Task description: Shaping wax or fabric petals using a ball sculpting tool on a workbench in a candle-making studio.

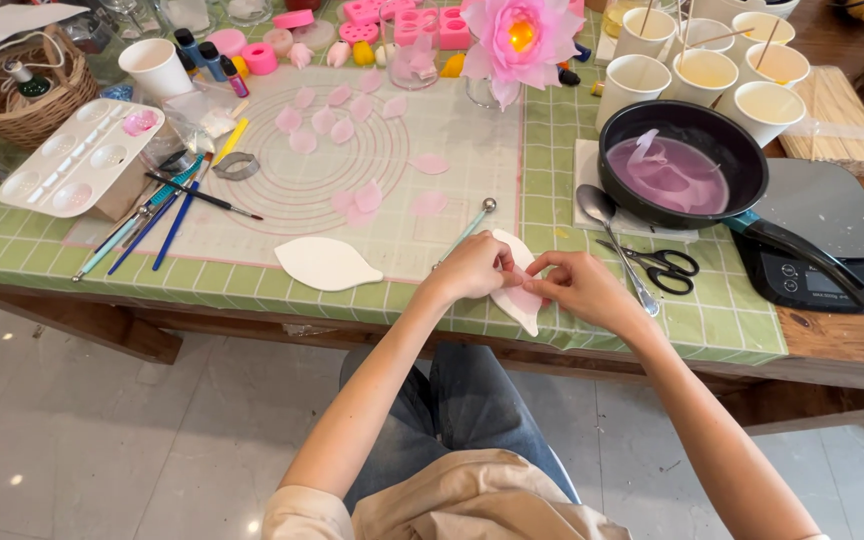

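Note:
My left hand (474, 268) and my right hand (574, 285) meet over a white leaf-shaped foam pad (519, 310) at the table's front edge. Between the fingertips of both hands sits a small pale pink petal (524, 291), pressed on the pad. A ball-tipped stick tool (472, 226) lies just behind my left hand. A second white leaf-shaped pad (326, 263) lies to the left. Several loose pink petals (322, 125) are spread over the translucent circle-marked mat (352, 190).
A black pan of pink liquid (670, 170), a spoon (602, 215) and scissors (664, 266) lie to the right, beside a black scale (820, 240). Paper cups (702, 70), a pink flower (520, 38), a white palette (82, 158), brushes (167, 225) and a basket (27, 85) ring the mat.

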